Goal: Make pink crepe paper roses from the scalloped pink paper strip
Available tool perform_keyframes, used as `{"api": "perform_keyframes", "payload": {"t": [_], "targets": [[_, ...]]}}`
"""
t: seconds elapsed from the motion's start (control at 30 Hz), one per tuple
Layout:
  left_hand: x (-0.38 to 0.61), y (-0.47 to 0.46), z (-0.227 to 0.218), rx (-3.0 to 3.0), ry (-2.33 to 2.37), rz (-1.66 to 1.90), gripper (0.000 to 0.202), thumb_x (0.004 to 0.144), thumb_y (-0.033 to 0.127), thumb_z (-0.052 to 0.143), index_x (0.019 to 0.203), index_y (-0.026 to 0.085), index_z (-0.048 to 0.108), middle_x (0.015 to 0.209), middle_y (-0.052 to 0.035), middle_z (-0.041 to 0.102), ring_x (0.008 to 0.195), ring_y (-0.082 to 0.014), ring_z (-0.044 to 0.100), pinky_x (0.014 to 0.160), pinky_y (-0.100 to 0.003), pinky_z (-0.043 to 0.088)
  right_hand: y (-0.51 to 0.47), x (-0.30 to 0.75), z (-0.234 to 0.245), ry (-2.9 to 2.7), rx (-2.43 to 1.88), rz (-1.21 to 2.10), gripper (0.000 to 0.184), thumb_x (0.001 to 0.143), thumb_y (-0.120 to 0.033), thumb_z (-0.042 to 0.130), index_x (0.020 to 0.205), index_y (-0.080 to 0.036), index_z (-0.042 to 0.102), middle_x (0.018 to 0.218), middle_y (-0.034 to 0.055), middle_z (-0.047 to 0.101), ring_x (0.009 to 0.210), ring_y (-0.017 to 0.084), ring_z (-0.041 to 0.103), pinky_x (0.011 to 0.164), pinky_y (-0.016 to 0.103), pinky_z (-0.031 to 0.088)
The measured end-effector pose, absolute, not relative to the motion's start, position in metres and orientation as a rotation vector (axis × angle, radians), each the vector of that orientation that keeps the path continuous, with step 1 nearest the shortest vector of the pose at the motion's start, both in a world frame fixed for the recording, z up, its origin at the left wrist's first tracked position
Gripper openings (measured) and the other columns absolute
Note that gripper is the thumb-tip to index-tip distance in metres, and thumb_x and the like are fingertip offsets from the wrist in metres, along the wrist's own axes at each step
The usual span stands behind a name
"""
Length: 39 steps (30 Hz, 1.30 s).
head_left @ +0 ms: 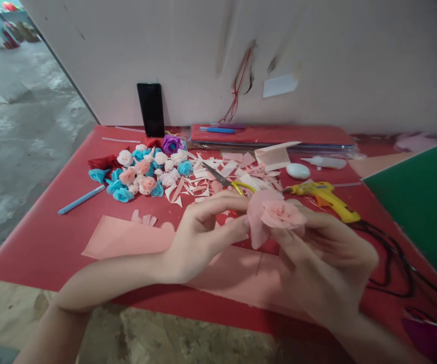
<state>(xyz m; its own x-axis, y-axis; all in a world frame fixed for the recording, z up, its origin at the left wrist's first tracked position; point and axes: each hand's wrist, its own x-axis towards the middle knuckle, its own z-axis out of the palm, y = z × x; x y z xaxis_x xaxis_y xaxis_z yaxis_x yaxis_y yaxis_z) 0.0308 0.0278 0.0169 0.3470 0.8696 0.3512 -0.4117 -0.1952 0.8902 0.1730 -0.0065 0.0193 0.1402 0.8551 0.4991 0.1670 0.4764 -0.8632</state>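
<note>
Both hands meet over the red table (44,242) around a pink paper flower (277,215). My right hand (324,263) grips the flower from below, fingers curled round its base. My left hand (206,230) pinches an outer petal on the flower's left side between thumb and forefinger. Under the hands lies a sheet of pink paper (127,237). Behind them sit scissors with yellow handles (228,183) among pink paper scraps (203,182).
A pile of small pink, white, blue and purple paper roses (142,172) lies at the left. A yellow glue gun (326,198) with a black cord rests at the right, beside a green sheet (423,202). A blue pen (82,199), a black phone (151,108) against the wall.
</note>
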Motion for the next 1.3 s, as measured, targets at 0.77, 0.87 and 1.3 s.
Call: {"api": "perform_keyframes", "payload": {"t": [0.77, 0.87, 1.3], "targets": [[0.030, 0.032, 0.015, 1.339, 0.470, 1.263, 0.012, 0.075, 0.024, 0.069, 0.087, 0.025, 0.072, 0.088, -0.0019, 0.070, 0.087, -0.0148, 0.063, 0.082, -0.028, 0.051, 0.000, 0.169, 0.032, -1.184, -1.063, 0.827, 0.028, 0.060, -0.007, 0.066, 0.064, -0.034, 0.072, 0.060, -0.0100, 0.068, 0.056, 0.006, 0.062, 0.054, 0.011, 0.052], [0.030, 0.032, 0.014, 1.318, 0.443, 1.247, 0.015, 0.075, 0.019, 0.069, 0.088, 0.025, 0.071, 0.089, -0.0012, 0.070, 0.088, -0.0136, 0.063, 0.083, -0.026, 0.050, -0.001, 0.169, 0.030, -1.189, -1.029, 0.863, 0.027, 0.062, -0.008, 0.066, 0.065, -0.034, 0.072, 0.062, -0.0094, 0.069, 0.059, 0.007, 0.063, 0.058, 0.014, 0.053], [0.032, 0.036, 0.011, 1.298, 0.367, 1.262, 0.019, 0.069, 0.024, 0.075, 0.088, 0.024, 0.071, 0.086, -0.0012, 0.070, 0.090, -0.0150, 0.063, 0.085, -0.028, 0.049, -0.005, 0.171, 0.029, -1.172, -1.003, 0.938, 0.014, 0.068, -0.019, 0.072, 0.066, -0.034, 0.071, 0.062, -0.0060, 0.066, 0.062, 0.012, 0.060, 0.060, 0.025, 0.052]]}}
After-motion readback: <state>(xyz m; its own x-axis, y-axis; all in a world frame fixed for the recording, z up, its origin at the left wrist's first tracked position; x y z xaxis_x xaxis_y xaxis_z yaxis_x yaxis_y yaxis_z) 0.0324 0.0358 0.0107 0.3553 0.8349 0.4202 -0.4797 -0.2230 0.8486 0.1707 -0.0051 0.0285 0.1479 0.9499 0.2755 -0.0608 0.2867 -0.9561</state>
